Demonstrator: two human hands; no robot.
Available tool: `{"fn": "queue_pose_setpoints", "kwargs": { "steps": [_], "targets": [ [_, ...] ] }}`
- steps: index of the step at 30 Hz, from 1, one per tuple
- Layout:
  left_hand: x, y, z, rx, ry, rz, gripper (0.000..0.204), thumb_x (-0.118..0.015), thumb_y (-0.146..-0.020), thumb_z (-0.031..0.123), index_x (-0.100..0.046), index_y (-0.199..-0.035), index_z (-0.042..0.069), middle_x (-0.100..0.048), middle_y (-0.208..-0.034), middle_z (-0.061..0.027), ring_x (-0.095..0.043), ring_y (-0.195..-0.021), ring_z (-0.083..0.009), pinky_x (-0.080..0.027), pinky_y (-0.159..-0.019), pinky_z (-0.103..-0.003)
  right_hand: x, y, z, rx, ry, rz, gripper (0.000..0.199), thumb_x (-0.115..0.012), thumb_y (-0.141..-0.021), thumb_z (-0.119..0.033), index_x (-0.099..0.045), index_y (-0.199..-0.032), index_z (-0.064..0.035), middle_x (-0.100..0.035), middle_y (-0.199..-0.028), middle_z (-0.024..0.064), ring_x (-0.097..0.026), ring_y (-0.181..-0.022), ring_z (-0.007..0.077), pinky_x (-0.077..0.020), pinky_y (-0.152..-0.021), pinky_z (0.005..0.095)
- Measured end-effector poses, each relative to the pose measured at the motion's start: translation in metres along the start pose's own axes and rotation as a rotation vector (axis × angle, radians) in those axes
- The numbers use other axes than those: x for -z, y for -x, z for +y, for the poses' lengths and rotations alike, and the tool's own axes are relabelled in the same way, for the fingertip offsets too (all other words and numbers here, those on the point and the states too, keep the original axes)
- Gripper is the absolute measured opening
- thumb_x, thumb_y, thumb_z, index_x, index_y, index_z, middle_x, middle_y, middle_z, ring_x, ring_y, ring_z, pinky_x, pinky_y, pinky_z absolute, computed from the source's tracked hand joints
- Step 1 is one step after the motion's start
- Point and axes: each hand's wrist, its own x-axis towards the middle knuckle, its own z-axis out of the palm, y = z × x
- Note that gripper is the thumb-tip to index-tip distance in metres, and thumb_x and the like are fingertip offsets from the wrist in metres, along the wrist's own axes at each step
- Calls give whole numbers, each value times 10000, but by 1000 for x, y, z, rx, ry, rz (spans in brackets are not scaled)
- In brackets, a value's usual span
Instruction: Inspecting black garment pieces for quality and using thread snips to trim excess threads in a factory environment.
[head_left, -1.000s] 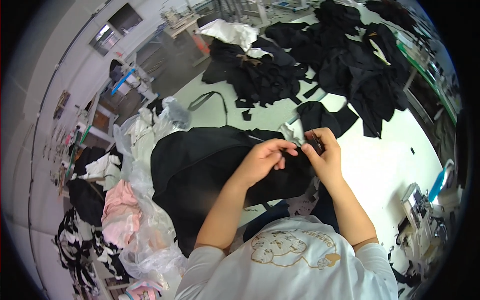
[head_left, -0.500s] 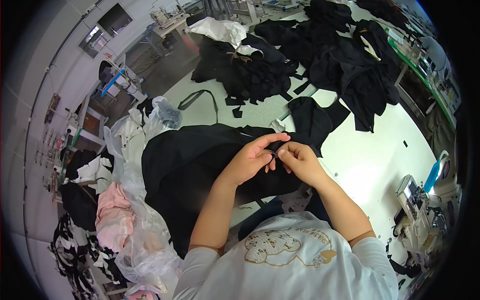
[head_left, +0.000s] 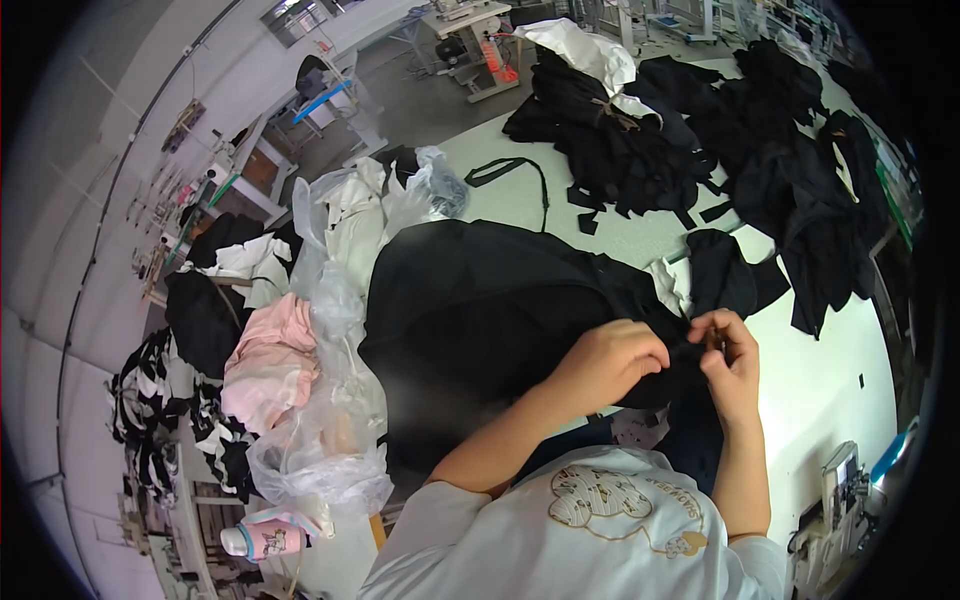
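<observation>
A large piece of black fabric [head_left: 470, 300] spreads over the table in front of me and down toward my lap. My left hand [head_left: 615, 365] is closed over its right part, thumb and fingertips pinched together at the cloth. Just to the right, my right hand [head_left: 735, 370] is raised with curled fingers and the thumb close to them. Something small and dark shows between these fingers, too hidden to name. A narrow stretch of black cloth lies between the two hands. A smaller black fabric piece [head_left: 720, 270] rests just beyond my right hand, beside a crumpled white scrap [head_left: 668, 285].
Heaps of black cut fabric [head_left: 620, 150] cover the far side of the white table [head_left: 830, 400]. A thin black strip [head_left: 510, 170] curls behind the large cloth. Clear plastic bags [head_left: 330, 430], pink cloth [head_left: 275, 360] and a pink bottle [head_left: 265, 540] are at left. A sewing machine [head_left: 845, 490] stands at right.
My hands have moved apart and to the right across the cloth, from close together to a small gap. The view has turned left, bringing the pink bottle into sight.
</observation>
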Motion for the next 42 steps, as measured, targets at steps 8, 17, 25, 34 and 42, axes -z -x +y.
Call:
{"fn": "queue_pose_setpoints", "kwargs": {
  "steps": [8, 17, 25, 34, 42],
  "targets": [
    [4, 35, 33, -13, -281, 135, 263, -694, -713, 9, -677, -969, 71, -663, -835, -60, -652, -752, -227, -527, -623, -333, 5, 3, 6, -411, -176, -563, 141, -756, -795, -39, -650, -883, -10, -601, -726, -34, -462, -628, 19, -363, -554, 207],
    [26, 63, 34, -79, -418, 439, 282, -639, -696, -36, -686, -960, 52, -705, -887, -62, -678, -794, -228, -552, -694, -323, 24, 2, -2, -75, 384, -263, 151, -744, -666, 34, -633, -765, 12, -562, -700, 64, -511, -607, 159, -374, -558, 275],
    [72, 81, 23, 203, -295, 897, 132, -577, -903, 101, -583, -807, 11, -673, -878, -118, -653, -823, -221, -510, -759, -304, 70, -13, -10, -89, 560, -275, 150, -740, -687, -35, -631, -777, 14, -591, -715, 94, -550, -630, 201, -407, -572, 307],
    [72, 78, 31, 362, 366, 1082, 215, -435, -1036, 227, -519, -938, 55, -475, -691, 46, -384, -559, -5, -311, -513, -161, 86, -28, -16, -60, 494, -434, 164, -722, -719, -57, -610, -811, 19, -597, -712, 87, -555, -636, 178, -428, -593, 301],
    [69, 73, 41, 395, 544, 1114, 162, -467, -1022, 176, -534, -952, 46, -494, -698, 39, -430, -577, -17, -359, -531, -187, 92, -42, -15, -276, 309, -436, 109, -690, -776, -46, -597, -787, 9, -552, -671, -14, -477, -642, 70, -406, -596, 245]
  ]
}}
